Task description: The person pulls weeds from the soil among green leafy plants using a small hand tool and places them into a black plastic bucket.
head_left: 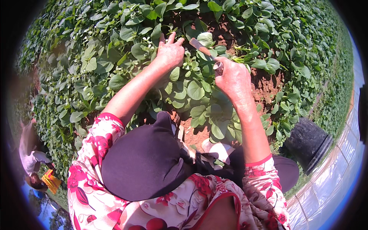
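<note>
My left hand [170, 52] reaches into the low green leafy plants [195, 90], its visible fingers spread and partly bent over the leaves. The thumb side is not clear, and I see nothing held in it. Just to its right, my right hand [234, 78] is closed round the handle of a small hand tool with a flat, rusty brown blade [200, 46]. The blade points up and left, toward my left hand. A pale, veined leaf [206, 39] lies close beyond the blade. Broad-leaved plants and smaller-leaved ones grow mixed together under both hands.
Reddish soil [268, 86] shows between plants at the right. A black bucket [308, 140] lies tilted near my right knee. Beyond it runs whitish plastic sheeting [326, 172]. At the far left another person [32, 157] bends over, near something yellow [51, 181].
</note>
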The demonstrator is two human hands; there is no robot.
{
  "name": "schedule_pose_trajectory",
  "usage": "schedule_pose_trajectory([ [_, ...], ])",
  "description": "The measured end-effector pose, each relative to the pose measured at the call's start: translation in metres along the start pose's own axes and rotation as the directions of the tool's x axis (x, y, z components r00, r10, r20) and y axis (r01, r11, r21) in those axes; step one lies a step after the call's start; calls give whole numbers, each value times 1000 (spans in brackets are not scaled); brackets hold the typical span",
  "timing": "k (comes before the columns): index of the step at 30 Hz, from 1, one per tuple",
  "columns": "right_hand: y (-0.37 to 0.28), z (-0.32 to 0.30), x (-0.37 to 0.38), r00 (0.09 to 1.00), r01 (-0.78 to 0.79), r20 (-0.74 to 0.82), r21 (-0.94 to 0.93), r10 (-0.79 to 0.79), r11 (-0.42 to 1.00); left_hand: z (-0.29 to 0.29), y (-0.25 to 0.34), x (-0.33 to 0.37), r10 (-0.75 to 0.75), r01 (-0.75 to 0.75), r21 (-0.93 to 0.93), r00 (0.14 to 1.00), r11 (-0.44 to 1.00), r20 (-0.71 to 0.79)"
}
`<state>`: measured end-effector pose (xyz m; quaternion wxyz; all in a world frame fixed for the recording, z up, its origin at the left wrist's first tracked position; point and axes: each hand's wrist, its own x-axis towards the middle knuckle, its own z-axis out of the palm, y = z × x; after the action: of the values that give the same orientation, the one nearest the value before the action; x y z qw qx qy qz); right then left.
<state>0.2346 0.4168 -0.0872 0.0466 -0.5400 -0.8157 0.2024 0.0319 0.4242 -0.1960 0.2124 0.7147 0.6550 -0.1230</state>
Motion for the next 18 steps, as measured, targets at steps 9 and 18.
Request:
schedule_pose_trajectory([
  [9,19,31,17,985,-174,-24,-63,173,983,0,-1,-14,50,-42,63,992,997,-117],
  [18,16,28,8,988,-141,-51,37,143,989,1,3,-17,17,5,73,953,997,-303],
])
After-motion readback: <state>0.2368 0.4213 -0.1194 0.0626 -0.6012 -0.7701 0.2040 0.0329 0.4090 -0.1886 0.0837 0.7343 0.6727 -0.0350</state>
